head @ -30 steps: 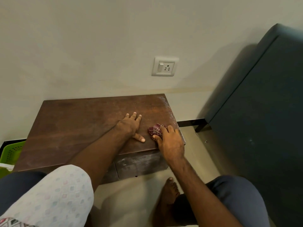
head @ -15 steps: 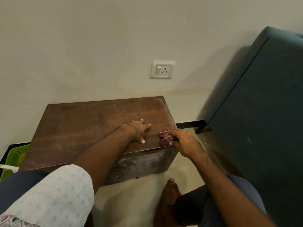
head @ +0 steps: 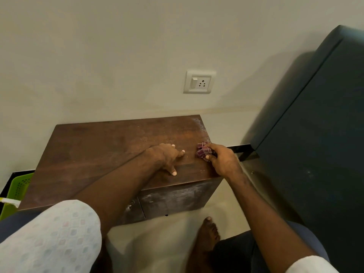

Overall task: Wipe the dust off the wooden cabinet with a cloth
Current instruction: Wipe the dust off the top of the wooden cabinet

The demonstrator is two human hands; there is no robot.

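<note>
A low dark wooden cabinet (head: 94,154) stands against the wall, its top streaked with pale dust near the right edge and its front panels smeared white. My right hand (head: 223,161) grips a bunched maroon checked cloth (head: 203,151) and presses it on the top near the right edge. My left hand (head: 167,155) lies palm down on the top just left of the cloth, fingers spread, holding nothing.
A dark teal sofa (head: 315,134) stands close on the right, leaving a narrow floor gap. A white wall socket (head: 199,82) sits above the cabinet. A green perforated basket (head: 18,186) is at the cabinet's left end. My bare foot (head: 208,233) rests on the floor in front.
My right hand with the cloth has moved from the front right corner back along the right edge toward the wall. The left hand stays pressed on the top.
</note>
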